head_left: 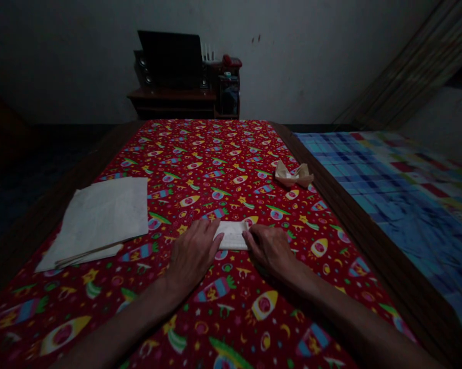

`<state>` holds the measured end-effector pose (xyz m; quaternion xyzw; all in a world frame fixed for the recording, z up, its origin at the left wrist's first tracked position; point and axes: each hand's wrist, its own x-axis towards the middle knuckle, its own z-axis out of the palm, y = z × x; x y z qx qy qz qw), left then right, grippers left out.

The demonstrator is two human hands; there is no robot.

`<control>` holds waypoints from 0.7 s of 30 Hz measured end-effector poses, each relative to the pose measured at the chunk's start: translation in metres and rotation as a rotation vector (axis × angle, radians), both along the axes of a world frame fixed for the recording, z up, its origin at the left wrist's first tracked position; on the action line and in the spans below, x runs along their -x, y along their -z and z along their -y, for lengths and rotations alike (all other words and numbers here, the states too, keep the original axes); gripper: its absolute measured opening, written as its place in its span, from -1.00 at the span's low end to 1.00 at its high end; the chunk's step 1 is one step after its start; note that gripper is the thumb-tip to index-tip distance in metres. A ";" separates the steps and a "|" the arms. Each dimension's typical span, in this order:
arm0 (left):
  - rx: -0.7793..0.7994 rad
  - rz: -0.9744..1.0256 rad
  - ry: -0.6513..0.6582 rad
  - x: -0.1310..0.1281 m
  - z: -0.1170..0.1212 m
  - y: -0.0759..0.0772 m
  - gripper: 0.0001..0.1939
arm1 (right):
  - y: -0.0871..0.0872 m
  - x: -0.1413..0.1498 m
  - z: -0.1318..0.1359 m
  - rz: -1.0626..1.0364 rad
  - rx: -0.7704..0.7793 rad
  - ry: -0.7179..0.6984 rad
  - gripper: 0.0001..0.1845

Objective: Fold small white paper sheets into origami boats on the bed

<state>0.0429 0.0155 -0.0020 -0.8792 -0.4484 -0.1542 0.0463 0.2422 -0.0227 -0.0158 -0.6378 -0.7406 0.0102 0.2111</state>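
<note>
A small strip of folded white paper (233, 237) lies in the middle of the red patterned cloth. My left hand (192, 251) rests over its left end, fingers stretched out flat and the thumb along the paper's edge. At the right end, the curled fingers and thumb of my right hand (271, 248) pinch the paper's corner; part of that grip is hidden under the hand. Left of my hands is a stack of flat pale paper sheets (106, 212). Beyond my right hand sits a folded brown paper piece (293, 175) with raised pointed ends.
The red cloth (215, 179) with rocket prints covers a table with dark brown edges (354, 246). At the far end, a dark monitor (171, 59) stands on a wooden desk (173, 96) against the wall. A blue checked sheet (380, 189) lies to the right.
</note>
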 end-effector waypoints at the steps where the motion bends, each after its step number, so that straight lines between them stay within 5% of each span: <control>1: -0.033 -0.007 0.061 -0.002 0.002 0.000 -0.69 | 0.001 0.000 0.000 0.006 -0.006 -0.001 -0.66; 6: -0.024 0.039 0.367 -0.010 0.016 0.006 -0.64 | 0.002 0.000 0.000 0.026 -0.023 0.022 -0.65; 21: 0.074 0.003 0.372 -0.007 0.024 0.019 -0.51 | 0.002 -0.003 -0.001 0.078 -0.055 0.012 -0.65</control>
